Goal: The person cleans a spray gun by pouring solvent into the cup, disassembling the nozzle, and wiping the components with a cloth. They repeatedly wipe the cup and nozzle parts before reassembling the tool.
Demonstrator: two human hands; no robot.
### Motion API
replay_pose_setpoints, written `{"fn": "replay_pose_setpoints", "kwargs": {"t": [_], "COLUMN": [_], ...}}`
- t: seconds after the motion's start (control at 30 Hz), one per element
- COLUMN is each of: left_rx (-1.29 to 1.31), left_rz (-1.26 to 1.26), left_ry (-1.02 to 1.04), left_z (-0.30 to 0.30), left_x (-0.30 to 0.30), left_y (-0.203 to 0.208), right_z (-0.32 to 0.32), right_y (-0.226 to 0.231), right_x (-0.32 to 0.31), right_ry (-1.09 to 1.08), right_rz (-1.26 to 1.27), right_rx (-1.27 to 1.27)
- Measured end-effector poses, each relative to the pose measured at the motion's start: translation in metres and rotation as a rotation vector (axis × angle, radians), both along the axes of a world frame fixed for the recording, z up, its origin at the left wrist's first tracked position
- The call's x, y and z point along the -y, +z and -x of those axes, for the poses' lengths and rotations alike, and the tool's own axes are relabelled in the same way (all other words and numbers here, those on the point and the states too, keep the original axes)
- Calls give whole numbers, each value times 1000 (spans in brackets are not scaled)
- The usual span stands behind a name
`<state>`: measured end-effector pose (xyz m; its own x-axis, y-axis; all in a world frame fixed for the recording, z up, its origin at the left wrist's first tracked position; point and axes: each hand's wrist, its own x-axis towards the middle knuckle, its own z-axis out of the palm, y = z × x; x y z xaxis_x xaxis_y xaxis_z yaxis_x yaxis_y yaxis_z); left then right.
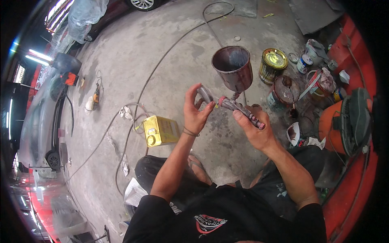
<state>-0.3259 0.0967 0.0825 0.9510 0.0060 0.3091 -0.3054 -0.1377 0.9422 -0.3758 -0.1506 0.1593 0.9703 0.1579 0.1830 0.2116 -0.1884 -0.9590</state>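
Note:
My right hand [259,128] is wrapped round the handle of a paint spray gun [234,106], held up in front of me. On the gun sits a stained, dark reddish paint cup [240,81] with its top uncovered, leaning away from me. Between the thumb and fingers of my left hand [195,112] is a dark greyish round cap-like piece [205,94], close to the gun's reddish front end. The exact kind of this piece is unclear. Part of the gun's handle is hidden by my right fingers.
A yellow metal can [164,130] stands left of my arms. Beyond the gun are an open paint can [274,60], a stained bucket [283,92] and several smaller tubs. An orange shop vacuum [334,123] stands at right. An air hose [150,77] crosses the concrete floor.

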Motion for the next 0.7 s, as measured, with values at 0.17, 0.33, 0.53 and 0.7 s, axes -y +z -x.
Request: {"fn": "replay_pose_setpoints", "kwargs": {"t": [0.17, 0.33, 0.53, 0.7], "left_rx": [12, 41, 31, 17], "left_rz": [64, -51, -25, -70], "left_ry": [-26, 16, 97, 68], "left_z": [-3, -2, 7, 5], "left_x": [1, -6, -10, -14], "left_y": [-5, 1, -3, -4], "right_z": [1, 0, -5, -2], "right_y": [0, -8, 0, 0], "right_x": [-3, -5, -10, -11], "right_ry": [-9, 36, 51, 78], "right_rz": [75, 21, -42, -10], "right_rx": [-98, -136, -135, -184]}}
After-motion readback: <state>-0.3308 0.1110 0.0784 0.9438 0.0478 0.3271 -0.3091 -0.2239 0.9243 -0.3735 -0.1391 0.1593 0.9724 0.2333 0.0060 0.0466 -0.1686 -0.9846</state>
